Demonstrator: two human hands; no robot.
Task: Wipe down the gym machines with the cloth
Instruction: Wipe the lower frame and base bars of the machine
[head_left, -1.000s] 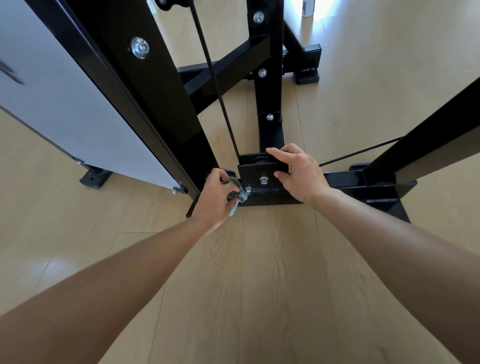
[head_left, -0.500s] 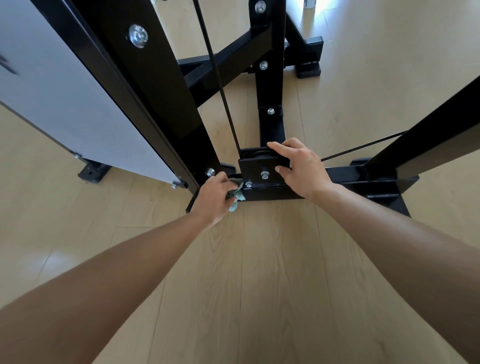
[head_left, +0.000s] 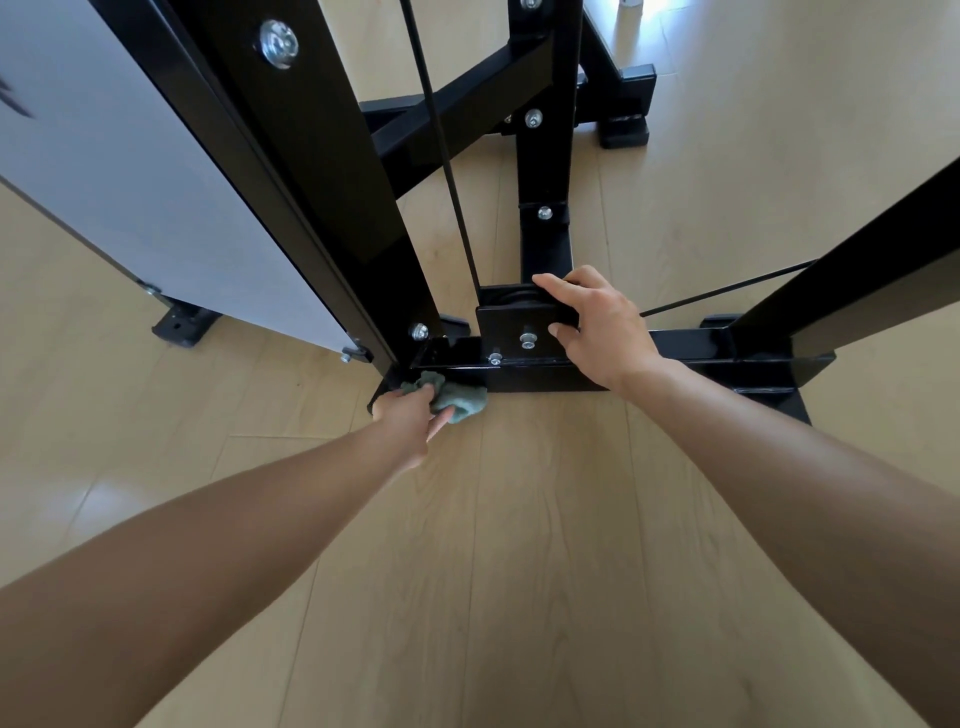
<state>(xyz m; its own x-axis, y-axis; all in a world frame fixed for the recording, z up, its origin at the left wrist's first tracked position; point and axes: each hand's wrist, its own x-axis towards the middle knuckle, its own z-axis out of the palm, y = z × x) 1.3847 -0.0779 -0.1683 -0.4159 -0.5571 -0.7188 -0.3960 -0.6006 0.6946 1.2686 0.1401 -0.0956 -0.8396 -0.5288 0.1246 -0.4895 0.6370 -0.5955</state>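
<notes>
Pressing cloth (head_left: 460, 399) to the base bar (head_left: 540, 378), left hand (head_left: 410, 415) clutches it; right hand (head_left: 597, 327) grips pulley bracket (head_left: 511, 318).

The floor (head_left: 519, 571) was made of light wooden boards with thin lines between them. A shiny patch of light (head_left: 78, 499) lay on the boards at the left. Far at the top, a small white thing (head_left: 630, 3) stood on the floor in a bright spot. The edge cut it off, so what it was could not be told.
</notes>
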